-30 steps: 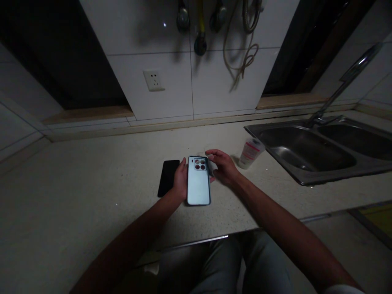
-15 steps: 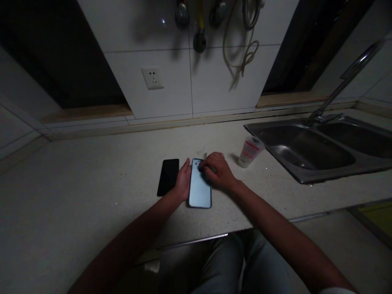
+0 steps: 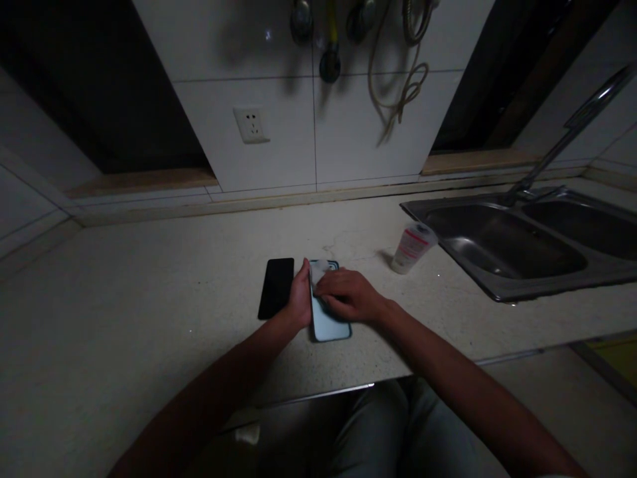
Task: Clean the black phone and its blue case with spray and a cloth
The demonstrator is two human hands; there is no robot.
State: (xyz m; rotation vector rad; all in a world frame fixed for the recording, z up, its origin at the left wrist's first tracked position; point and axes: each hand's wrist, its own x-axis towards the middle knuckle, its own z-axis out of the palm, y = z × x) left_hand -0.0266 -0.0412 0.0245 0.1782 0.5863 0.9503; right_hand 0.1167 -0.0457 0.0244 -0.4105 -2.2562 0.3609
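Note:
A light blue phone case point(image 3: 329, 326) with a darker rim lies over the counter in front of me. My left hand point(image 3: 300, 297) grips its left edge, thumb pointing up along the side; the other fingers are mostly hidden. Across the upper part of the case, my right hand point(image 3: 347, 292) presses a white tissue point(image 3: 320, 268) with its fingers bent together. The tissue partly covers the camera cutout. Just left of my left hand, a black phone point(image 3: 277, 287) lies flat with its dark face up.
A plastic cup point(image 3: 413, 248) with red print stands to the right, near the steel double sink point(image 3: 497, 292) and its tap point(image 3: 567, 136). The pale countertop point(image 3: 149, 285) runs along a tiled wall with a socket point(image 3: 251, 125) and a looped cord point(image 3: 409, 93).
My right hand has moved slightly down and left over the case, and the white tissue now shows spread near the camera cutout. The view has shifted a little.

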